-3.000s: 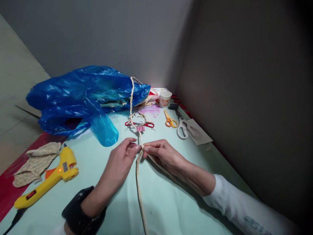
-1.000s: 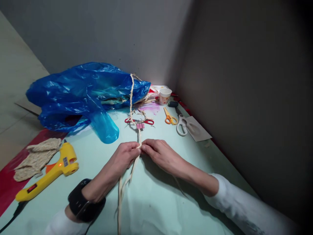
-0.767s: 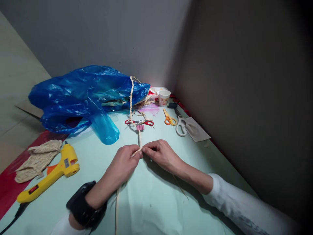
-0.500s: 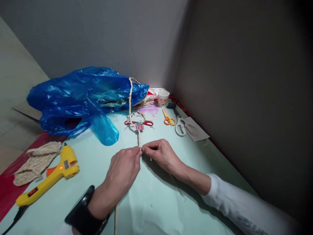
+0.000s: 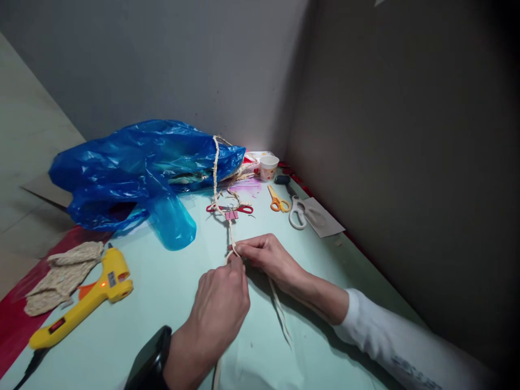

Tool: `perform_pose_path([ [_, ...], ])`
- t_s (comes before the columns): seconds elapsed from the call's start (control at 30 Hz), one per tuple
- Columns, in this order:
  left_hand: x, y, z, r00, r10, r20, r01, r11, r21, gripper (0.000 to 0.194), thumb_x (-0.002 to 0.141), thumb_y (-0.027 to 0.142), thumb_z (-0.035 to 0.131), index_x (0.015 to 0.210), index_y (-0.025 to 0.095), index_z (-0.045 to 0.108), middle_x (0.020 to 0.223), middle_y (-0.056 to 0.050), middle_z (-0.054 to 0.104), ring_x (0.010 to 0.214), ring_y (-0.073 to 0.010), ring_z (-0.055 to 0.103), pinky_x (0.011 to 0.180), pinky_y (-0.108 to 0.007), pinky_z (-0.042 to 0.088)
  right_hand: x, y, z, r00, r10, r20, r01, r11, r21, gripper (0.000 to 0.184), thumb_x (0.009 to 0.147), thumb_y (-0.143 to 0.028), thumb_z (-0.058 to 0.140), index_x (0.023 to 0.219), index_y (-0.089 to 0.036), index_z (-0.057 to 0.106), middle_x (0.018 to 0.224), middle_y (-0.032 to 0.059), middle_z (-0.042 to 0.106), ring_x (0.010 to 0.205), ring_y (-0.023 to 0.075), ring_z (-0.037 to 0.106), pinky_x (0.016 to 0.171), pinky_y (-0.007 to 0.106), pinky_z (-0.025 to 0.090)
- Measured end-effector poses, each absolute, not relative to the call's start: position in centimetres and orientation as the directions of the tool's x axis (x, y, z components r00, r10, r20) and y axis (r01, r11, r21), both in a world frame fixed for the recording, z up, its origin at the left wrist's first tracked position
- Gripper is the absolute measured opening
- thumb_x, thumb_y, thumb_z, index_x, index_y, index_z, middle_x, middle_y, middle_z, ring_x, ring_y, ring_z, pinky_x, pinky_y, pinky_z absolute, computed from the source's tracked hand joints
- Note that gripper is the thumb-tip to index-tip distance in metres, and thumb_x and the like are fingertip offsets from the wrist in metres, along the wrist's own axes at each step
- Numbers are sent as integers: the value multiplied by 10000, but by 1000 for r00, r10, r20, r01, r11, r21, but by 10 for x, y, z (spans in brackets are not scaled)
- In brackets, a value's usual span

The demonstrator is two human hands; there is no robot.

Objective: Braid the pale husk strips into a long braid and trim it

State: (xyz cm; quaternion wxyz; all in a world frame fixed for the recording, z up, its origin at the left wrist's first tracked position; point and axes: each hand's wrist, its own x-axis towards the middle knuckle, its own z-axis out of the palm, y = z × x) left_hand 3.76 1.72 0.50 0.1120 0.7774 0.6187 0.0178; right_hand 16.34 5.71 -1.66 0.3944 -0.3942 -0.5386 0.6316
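A cream braided cord (image 5: 215,168) runs down from the blue bag to a pink binder clip (image 5: 231,215), then toward me as a thin braid. At its near end the strands part between my two hands. My left hand (image 5: 223,298), closed, pinches a strand just below the parting. My right hand (image 5: 270,257) is closed too, thumb and finger gripping the cord strands at the parting. A loose strand (image 5: 279,311) trails beneath the right hand onto the table. Another one (image 5: 216,375) emerges below the left wrist.
A yellow hot glue gun (image 5: 87,298) and a woven piece (image 5: 63,276) lie left. Behind is a blue plastic bag (image 5: 150,168). Red scissors (image 5: 246,209) lie by the clip; orange scissors (image 5: 278,201), white scissors (image 5: 298,212), a paper cup (image 5: 268,169) and cardboard (image 5: 324,218) sit right.
My left hand has moved right and toward me, drawing a strand away from the braid. The right hand stays near the same spot. More loose strand now shows beneath it.
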Motion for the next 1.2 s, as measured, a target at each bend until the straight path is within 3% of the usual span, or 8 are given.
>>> perform_pose_path([
  [0.13, 40, 11, 7, 286, 951, -113, 956, -276, 102, 392, 924, 131, 271, 1140, 89, 594, 912, -161, 731, 754, -312, 697, 619, -369, 395, 163, 59, -13, -367, 909, -197, -175, -276, -945, 206, 756, -268, 630, 702, -86, 712, 599, 5, 566, 517, 62, 374, 517, 222, 243],
  [0.23, 31, 15, 14, 315, 946, -73, 939, -300, 166, 363, 938, 263, 327, 984, 149, 668, 873, -131, 730, 720, -298, 679, 608, -361, 380, 163, 59, -13, -338, 916, -215, -193, -292, -937, 195, 726, -270, 666, 680, -83, 698, 630, 19, 588, 513, 58, 374, 500, 223, 224],
  [0.4, 7, 40, 18, 75, 986, 147, 800, -148, 582, 315, 898, 349, 416, 778, 182, 654, 800, -69, 681, 744, -202, 596, 673, -315, 384, 165, 58, -15, -325, 924, -201, -87, -241, -967, 223, 760, -292, 628, 664, -100, 690, 413, -75, 308, 450, 61, 189, 465, 258, 90],
  [0.53, 3, 54, 8, 286, 918, -273, 363, 160, 918, 230, 830, 386, 495, 829, 171, 579, 647, 12, 560, 427, -78, 337, 425, -231, 223, 167, 58, -17, -406, 906, -119, -90, -170, -981, 263, 811, -280, 551, 684, -100, 694, 465, -45, 411, 471, 70, 204, 471, 264, 102],
  [0.63, 7, 55, 2, 316, 867, -386, 194, 340, 920, 224, 801, 381, 531, 746, 164, 530, 552, 76, 387, 414, -50, 189, 411, -218, 100, 169, 59, -18, -434, 894, -109, -16, -128, -992, 277, 826, -279, 523, 728, -94, 704, 518, -26, 482, 482, 71, 219, 475, 252, 132],
  [0.8, 7, 55, -3, 275, 916, -294, 321, 200, 926, 246, 805, 374, 501, 711, 156, 564, 552, 69, 367, 464, -76, 270, 440, -226, 180, 169, 57, -11, -382, 923, -43, 349, 101, -932, 258, 836, -226, 494, 726, -121, 702, 570, -14, 547, 526, 81, 356, 529, 229, 247],
  [1.0, 5, 57, -7, 207, 975, -82, 586, -56, 808, 208, 800, 328, 486, 654, 185, 520, 587, 40, 436, 598, -132, 394, 561, -265, 282, 165, 44, -2, -341, 930, 140, 741, 357, -569, 242, 875, -195, 481, 767, -155, 693, 700, 27, 655, 594, 105, 472, 573, 256, 259],
  [1.2, 7, 55, -9, 204, 977, -60, 631, -84, 771, 263, 802, 320, 454, 573, 205, 392, 552, 45, 377, 577, -131, 349, 549, -277, 249, 163, 37, -9, -405, 877, 258, 840, 469, -275, 230, 889, -208, 467, 728, -166, 625, 717, 19, 623, 586, 110, 463, 557, 293, 217],
])
